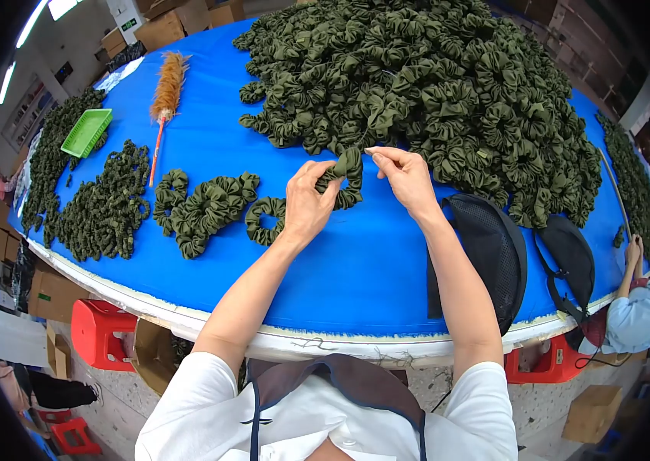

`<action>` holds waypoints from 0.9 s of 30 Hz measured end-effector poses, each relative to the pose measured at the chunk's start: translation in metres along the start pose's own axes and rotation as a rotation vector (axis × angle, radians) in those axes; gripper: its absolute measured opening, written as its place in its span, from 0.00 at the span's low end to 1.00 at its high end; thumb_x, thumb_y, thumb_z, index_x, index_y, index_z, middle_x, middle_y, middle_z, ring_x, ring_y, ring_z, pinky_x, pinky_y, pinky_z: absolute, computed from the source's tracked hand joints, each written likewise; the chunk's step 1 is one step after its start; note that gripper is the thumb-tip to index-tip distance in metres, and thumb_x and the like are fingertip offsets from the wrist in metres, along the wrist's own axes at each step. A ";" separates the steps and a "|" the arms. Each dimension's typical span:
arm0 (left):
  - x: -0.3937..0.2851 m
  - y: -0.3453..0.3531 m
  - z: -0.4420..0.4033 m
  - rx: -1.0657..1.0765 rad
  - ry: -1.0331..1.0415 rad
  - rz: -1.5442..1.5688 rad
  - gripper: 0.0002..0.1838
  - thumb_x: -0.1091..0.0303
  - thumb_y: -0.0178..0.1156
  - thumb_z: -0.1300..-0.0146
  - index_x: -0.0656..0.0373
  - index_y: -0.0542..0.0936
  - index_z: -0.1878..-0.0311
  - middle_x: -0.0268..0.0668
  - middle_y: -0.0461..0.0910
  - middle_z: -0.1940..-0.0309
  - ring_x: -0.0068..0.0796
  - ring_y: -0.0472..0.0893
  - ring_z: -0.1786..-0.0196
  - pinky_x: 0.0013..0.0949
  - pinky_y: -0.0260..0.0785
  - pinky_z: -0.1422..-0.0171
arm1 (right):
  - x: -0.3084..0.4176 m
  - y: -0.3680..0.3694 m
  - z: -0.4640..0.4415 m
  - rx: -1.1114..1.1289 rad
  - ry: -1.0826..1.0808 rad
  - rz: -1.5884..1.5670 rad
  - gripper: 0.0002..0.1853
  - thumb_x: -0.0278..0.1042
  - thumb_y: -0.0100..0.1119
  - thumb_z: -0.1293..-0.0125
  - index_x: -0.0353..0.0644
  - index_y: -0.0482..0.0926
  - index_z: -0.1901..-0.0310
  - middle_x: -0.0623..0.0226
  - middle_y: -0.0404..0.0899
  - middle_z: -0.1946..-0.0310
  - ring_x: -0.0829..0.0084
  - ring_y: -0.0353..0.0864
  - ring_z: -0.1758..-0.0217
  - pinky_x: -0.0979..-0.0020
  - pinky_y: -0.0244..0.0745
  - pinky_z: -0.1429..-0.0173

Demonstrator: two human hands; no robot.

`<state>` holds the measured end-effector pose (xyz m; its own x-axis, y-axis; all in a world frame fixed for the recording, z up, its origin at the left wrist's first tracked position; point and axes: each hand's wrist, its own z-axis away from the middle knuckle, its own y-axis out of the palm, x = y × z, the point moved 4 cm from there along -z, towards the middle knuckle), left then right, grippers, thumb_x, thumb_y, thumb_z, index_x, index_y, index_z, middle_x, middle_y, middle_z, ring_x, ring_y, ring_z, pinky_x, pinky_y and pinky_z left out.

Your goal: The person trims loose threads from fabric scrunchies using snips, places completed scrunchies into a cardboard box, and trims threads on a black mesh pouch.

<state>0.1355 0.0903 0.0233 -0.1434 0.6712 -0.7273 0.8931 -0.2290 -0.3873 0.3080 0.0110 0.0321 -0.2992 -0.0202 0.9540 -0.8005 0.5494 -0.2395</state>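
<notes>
My left hand [311, 198] is closed on a dark green fabric scrunchie [350, 170], held up above the blue table cover [340, 269]. Just right of it, my right hand [404, 178] pinches thumb and forefinger together close to the scrunchie's upper edge. Whatever sits between those fingertips is too small to make out. Behind both hands rises a big heap of the same green scrunchies [448, 92]. A single scrunchie [265, 220] lies flat beside my left wrist, with a small group of scrunchies [209, 207] further left.
A feather duster [169, 88] and a green plastic basket [87, 132] are on the left side, near smaller green piles [106, 203]. Black bags [486, 253] lie by my right forearm. Red stools [102, 334] stand under the table edge. At far right a person [640, 311] works.
</notes>
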 end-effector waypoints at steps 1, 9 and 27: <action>-0.001 -0.001 0.000 -0.001 0.004 0.002 0.13 0.77 0.64 0.45 0.61 0.83 0.56 0.36 0.80 0.66 0.32 0.77 0.70 0.32 0.70 0.62 | 0.002 -0.001 0.000 -0.003 -0.003 0.002 0.11 0.33 0.59 0.32 0.42 0.87 0.53 0.75 0.76 0.79 0.84 0.71 0.74 0.82 0.62 0.72; -0.005 -0.002 -0.001 0.017 -0.003 0.012 0.12 0.77 0.64 0.44 0.62 0.83 0.55 0.36 0.81 0.65 0.29 0.78 0.67 0.30 0.71 0.59 | 0.006 0.010 -0.010 0.044 -0.008 -0.019 0.11 0.33 0.60 0.32 0.44 0.86 0.51 0.77 0.74 0.79 0.86 0.63 0.79 0.84 0.54 0.76; -0.017 -0.015 0.038 0.287 -0.585 1.004 0.12 0.76 0.65 0.40 0.62 0.81 0.52 0.34 0.82 0.68 0.20 0.78 0.71 0.20 0.73 0.64 | 0.002 0.020 0.074 0.122 -0.025 -0.253 0.06 0.35 0.62 0.33 0.43 0.84 0.62 0.74 0.77 0.78 0.87 0.64 0.78 0.83 0.56 0.76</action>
<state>0.1085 0.0554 0.0202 0.3246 -0.3030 -0.8960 0.6003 -0.6660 0.4427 0.2529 -0.0394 0.0155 -0.0929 -0.1654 0.9818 -0.9075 0.4198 -0.0152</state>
